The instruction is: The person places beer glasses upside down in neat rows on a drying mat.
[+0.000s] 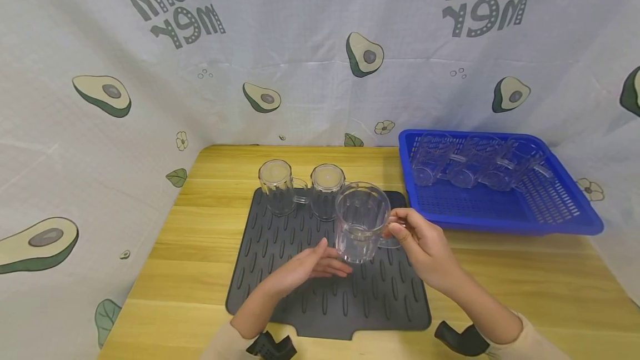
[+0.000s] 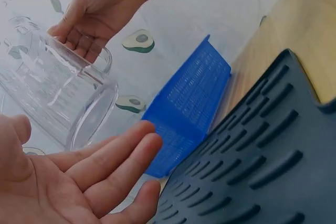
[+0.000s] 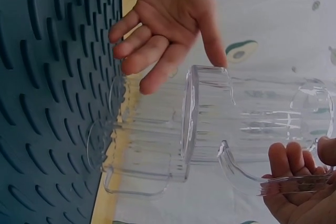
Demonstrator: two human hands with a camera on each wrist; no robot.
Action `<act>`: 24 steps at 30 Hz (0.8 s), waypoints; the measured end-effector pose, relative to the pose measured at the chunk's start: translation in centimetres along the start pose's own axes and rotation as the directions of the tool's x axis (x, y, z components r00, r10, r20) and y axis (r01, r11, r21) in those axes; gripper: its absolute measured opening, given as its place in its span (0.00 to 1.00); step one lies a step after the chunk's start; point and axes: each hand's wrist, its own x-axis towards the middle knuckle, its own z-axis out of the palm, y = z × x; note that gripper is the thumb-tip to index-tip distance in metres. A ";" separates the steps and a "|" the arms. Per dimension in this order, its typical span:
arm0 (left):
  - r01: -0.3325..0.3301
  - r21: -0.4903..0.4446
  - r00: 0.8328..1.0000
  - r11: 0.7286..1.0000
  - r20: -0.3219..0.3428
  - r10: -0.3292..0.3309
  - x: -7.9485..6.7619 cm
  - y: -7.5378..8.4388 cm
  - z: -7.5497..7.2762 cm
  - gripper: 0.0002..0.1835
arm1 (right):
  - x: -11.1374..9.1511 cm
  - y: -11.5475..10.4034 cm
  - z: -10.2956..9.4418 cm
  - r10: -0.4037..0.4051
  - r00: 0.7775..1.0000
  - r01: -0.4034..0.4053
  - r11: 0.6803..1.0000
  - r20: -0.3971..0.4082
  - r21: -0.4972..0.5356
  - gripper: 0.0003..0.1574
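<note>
My right hand [image 1: 425,246] grips the handle of a clear mug [image 1: 356,243], held rim up over the dark ribbed mat [image 1: 345,304]. My left hand [image 1: 310,266] is beside the mug's base, fingers extended and palm turned toward it; the left wrist view shows these fingers [image 2: 113,174] holding nothing. Two more clear mugs stand bottom up at the mat's back edge, a left one [image 1: 278,190] with its handle to the right and a second mug [image 1: 326,193] partly behind the held one.
A blue plastic basket [image 1: 475,226] is at the back right, with several clear mugs [image 1: 465,165] lying along its far side. Everything sits on a wooden table [image 1: 170,276]. Behind it hangs a white curtain [image 1: 300,32] printed with avocados.
</note>
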 end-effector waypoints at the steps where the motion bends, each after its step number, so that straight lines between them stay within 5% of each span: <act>1: -0.003 -0.016 1.000 1.000 0.018 0.003 0.1 0.1 0.1 0.41 | 0.0 0.0 0.0 0.001 1.000 -0.001 1.000 0.000 -0.004 0.08; 14: -0.067 -0.172 0.994 0.983 0.071 0.081 0.9 0.4 0.2 0.47 | -0.4 0.0 0.2 -0.062 0.998 0.062 0.998 0.023 -0.010 0.06; 24: -0.065 -0.236 0.997 0.970 -0.045 0.056 1.3 0.2 -0.2 0.44 | -1.0 0.4 0.3 -0.177 0.974 0.177 0.984 0.139 0.010 0.11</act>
